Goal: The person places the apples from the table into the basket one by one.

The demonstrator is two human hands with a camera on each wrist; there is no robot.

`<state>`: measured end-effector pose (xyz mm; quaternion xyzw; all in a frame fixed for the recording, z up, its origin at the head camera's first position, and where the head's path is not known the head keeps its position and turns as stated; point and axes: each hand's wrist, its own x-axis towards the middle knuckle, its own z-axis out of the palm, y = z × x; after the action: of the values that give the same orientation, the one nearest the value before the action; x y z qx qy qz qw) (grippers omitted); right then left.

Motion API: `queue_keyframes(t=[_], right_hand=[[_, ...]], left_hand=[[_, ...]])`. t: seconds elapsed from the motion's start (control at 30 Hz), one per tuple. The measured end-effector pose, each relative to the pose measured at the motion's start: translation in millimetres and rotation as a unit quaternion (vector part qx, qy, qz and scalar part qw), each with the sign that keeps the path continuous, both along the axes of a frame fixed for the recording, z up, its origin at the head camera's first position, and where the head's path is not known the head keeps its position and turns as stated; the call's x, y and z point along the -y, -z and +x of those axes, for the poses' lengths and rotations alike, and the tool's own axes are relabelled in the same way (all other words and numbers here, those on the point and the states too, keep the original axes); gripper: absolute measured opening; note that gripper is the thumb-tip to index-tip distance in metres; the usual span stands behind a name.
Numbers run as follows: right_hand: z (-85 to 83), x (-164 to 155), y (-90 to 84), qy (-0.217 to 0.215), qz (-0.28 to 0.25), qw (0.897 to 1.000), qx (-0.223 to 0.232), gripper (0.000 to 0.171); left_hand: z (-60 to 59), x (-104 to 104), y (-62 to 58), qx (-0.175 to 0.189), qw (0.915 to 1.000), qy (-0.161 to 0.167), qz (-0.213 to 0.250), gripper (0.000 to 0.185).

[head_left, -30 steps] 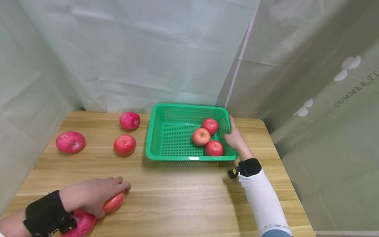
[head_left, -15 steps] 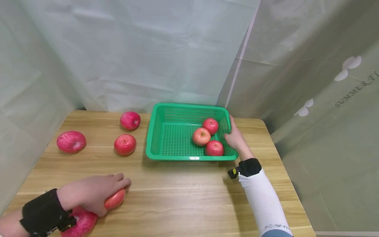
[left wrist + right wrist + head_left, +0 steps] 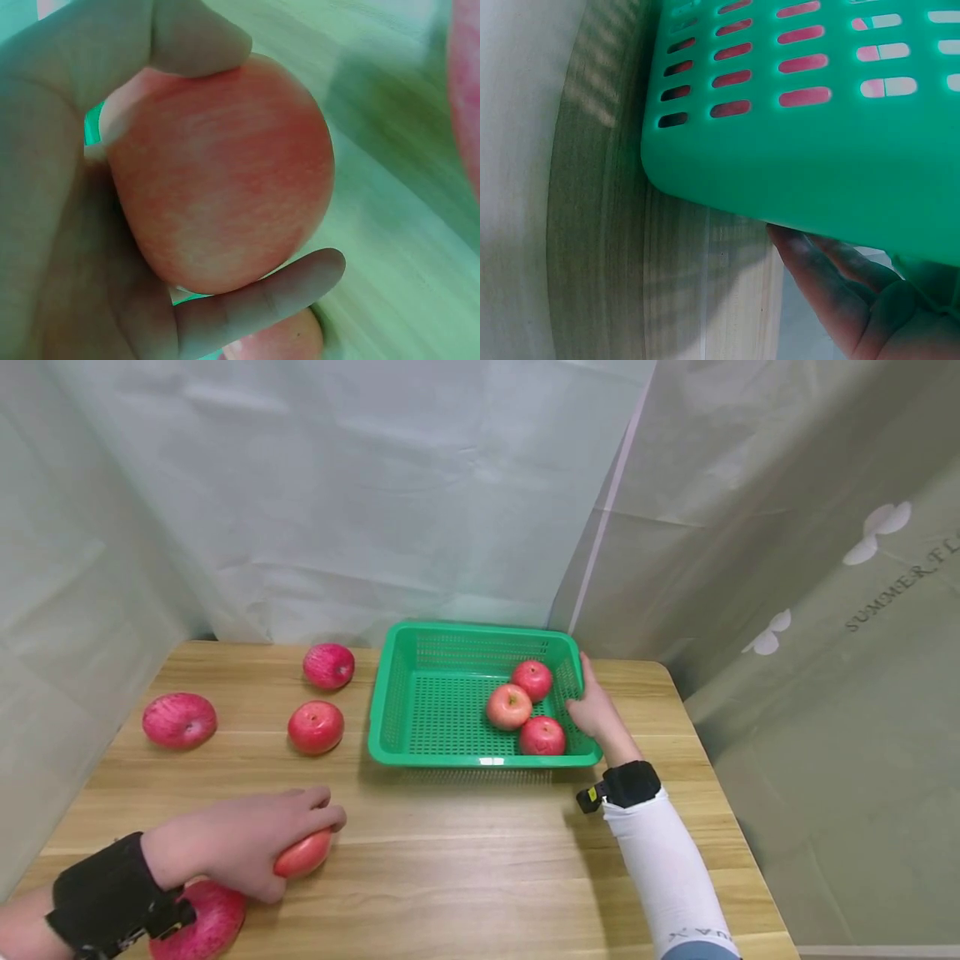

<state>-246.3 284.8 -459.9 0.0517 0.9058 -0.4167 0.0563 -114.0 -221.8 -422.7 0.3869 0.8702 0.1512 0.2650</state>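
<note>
My left hand [image 3: 251,845] grips a red apple [image 3: 304,855] near the table's front left, fingers curled over its top. The left wrist view shows that apple [image 3: 217,172] filling my palm [image 3: 60,195], thumb above and a finger below. A second apple [image 3: 201,925] lies just under my left wrist. My right hand [image 3: 595,710] holds the right wall of a green plastic basket [image 3: 390,693]. In the right wrist view its fingers [image 3: 825,277] curl under the basket's rim [image 3: 817,157]. Three apples [image 3: 508,706] sit together in the basket's right half.
Three more apples lie on the wooden table [image 3: 465,860] left of the basket: one at the back [image 3: 328,665], one nearer [image 3: 316,727], one far left [image 3: 179,720]. Pale curtains close in the back and both sides. The table's right edge runs just past the basket.
My left hand has moved slightly right and away from me, carrying the apple with it. The right hand and the basket have stayed put.
</note>
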Motion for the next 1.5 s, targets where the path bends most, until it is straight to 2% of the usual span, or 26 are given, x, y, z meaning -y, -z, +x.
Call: queue_keyframes(t=[0.27,0.43,0.73,1.03,1.3,1.5], right_hand=[[1.1,1,-0.8,0.001,-0.008,1.000,-0.002,0.095],[0.6,1,-0.6,0.002,-0.004,1.000,-0.003,0.095],[-1.8,0,2.2,0.002,-0.002,1.000,-0.006,0.094],[-1.7,0,1.3,0.003,0.000,1.000,-0.005,0.094],[-0.8,-1,1.4,0.001,-0.006,1.000,-0.005,0.094],[-1.1,0,0.9,0.002,-0.006,1.000,0.001,0.095]], left_hand=[[-3.8,-6,-13.0,0.009,0.9998,-0.012,0.016,0.079],[-6.3,-9,-19.3,-0.010,0.9997,-0.012,0.018,0.079],[-8.8,-14,-25.8,-0.066,0.9977,-0.014,0.009,0.088],[-19.7,-23,-36.9,-0.070,0.9971,-0.006,0.029,0.083],[-29.2,-37,-42.8,-0.145,0.9862,0.018,0.078,0.077],[-36.7,-47,-48.3,-0.161,0.9820,0.018,0.098,0.074]])
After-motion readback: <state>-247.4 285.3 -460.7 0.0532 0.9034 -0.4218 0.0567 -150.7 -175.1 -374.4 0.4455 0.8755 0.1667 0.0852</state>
